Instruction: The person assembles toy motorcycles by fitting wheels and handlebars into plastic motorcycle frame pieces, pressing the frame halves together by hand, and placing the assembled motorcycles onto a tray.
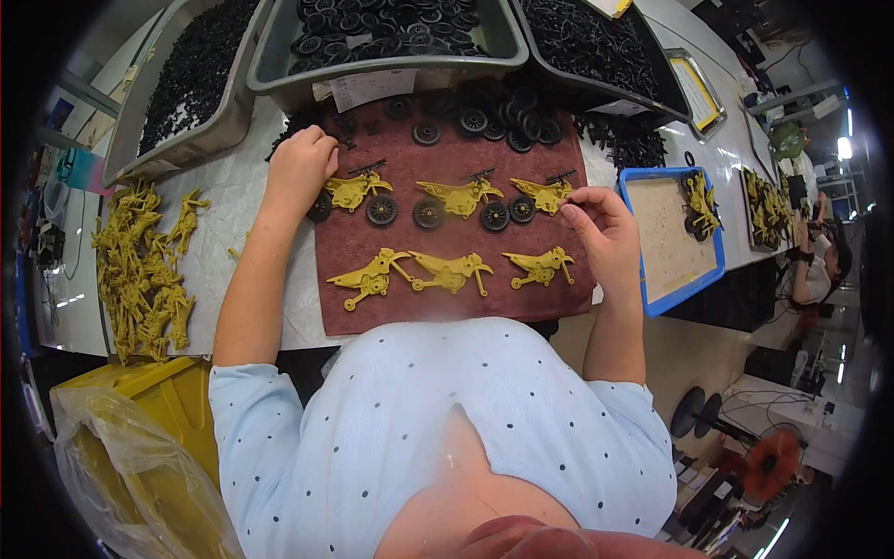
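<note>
While spread across a white table, a brown mat as the landmark for all else. On the mat's far half, a row of three yellow toy motorbikes with black wheels: left bike, middle bike, right bike. On the near half, three wheel-less yellow frames in a second row. At the mat's far-left corner, left hand, fingers curled and closed at the rear of the left bike, touching it; whether gripping the bike or a small part, cannot tell. At the mat's right edge, right hand, thumb and forefinger pinched at the front tip of the right bike, other fingers loosely bent. Along the mat's far edge, loose black wheels. Beyond the mat, grey bins full of black parts. Left of the mat, a heap of yellow frames. Right of the mat, a blue-rimmed tray bearing a finished bike. Nearer than the mat, a pale dotted shirt.
</note>
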A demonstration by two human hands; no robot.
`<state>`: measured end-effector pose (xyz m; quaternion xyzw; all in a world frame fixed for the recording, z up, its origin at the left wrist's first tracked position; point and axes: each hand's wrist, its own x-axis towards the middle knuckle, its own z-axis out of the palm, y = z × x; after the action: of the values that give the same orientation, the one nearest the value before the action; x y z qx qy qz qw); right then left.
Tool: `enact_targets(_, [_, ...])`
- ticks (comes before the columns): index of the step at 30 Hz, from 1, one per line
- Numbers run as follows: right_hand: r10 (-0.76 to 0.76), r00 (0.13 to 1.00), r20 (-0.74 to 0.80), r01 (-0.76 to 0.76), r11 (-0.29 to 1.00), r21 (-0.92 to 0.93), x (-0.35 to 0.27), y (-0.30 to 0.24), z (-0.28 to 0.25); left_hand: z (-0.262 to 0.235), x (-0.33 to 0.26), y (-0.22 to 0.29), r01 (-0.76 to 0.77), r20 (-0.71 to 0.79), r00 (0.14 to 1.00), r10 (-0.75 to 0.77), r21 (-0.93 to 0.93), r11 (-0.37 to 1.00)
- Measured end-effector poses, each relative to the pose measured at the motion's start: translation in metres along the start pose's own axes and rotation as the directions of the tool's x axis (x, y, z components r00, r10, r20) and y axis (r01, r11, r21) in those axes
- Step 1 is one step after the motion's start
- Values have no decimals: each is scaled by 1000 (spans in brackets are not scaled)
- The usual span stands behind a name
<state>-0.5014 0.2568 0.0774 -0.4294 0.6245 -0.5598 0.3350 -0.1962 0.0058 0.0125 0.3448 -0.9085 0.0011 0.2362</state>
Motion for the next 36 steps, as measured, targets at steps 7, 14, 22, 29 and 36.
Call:
enact_targets(7, [-51,995,-82,55,997,49,-16,1,-20,11,18,26,41,27,999,-42,15,999])
enact_targets(14, [45,983,-180,-31,996,81,-23,28,-29,17,18,26,76,95,992,-86,102,992])
enact_targets(22, [213,971,-110,-180,952,249,-28,44,-31,-1,35,58,409,51,906,-419,-353,841])
enact_targets(29, [268,962,-42,-234,898,372,-23,36,-29,-4,39,130,631,691,722,23,-645,-430])
enact_targets(36, [298,954,-39,-262,889,376,-21,38,-34,4,60,185,702,688,709,155,-711,-52])
